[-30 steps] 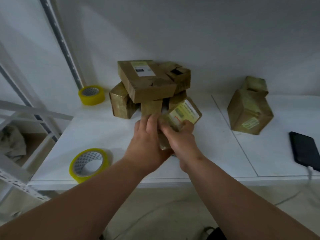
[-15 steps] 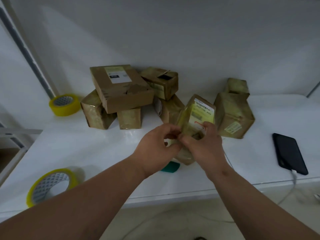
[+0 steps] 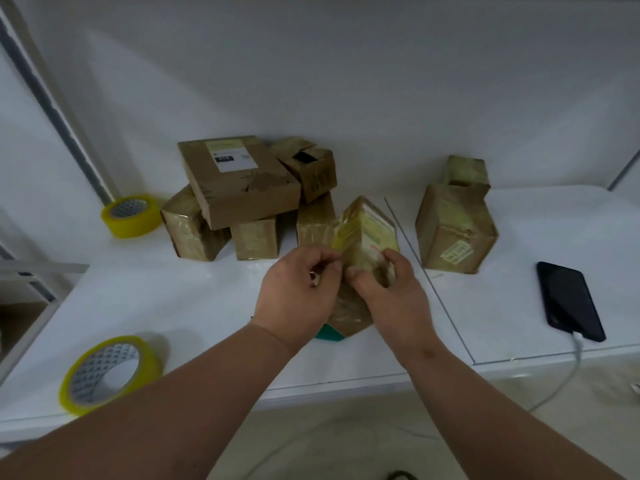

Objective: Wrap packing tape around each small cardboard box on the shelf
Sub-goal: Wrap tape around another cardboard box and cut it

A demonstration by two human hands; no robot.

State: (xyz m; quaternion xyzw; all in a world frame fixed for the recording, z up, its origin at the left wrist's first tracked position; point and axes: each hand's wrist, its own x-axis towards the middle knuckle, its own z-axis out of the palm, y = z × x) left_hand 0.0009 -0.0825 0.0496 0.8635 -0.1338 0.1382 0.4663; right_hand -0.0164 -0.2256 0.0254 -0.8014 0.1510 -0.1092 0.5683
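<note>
A small cardboard box (image 3: 367,233), glossy with yellowish tape and bearing a label, is held tilted above the white shelf (image 3: 173,306). My right hand (image 3: 391,292) grips its right side. My left hand (image 3: 298,296) pinches at the tape on its left edge with curled fingers. Behind it lies a pile of several taped boxes (image 3: 239,188), the largest one on top with a white label. Two more boxes (image 3: 453,230) stand to the right. A yellow tape roll (image 3: 107,372) lies at the front left, another roll (image 3: 133,214) at the back left.
A black phone (image 3: 568,299) with a white cable lies at the shelf's right. Something teal (image 3: 329,336) peeks out under the held box. A grey shelf upright (image 3: 59,109) rises at the left. The white wall is close behind the boxes.
The held box has been turned more upright and my left hand has shifted from covering it to pinching at its left edge. The camera has swung rightwards.
</note>
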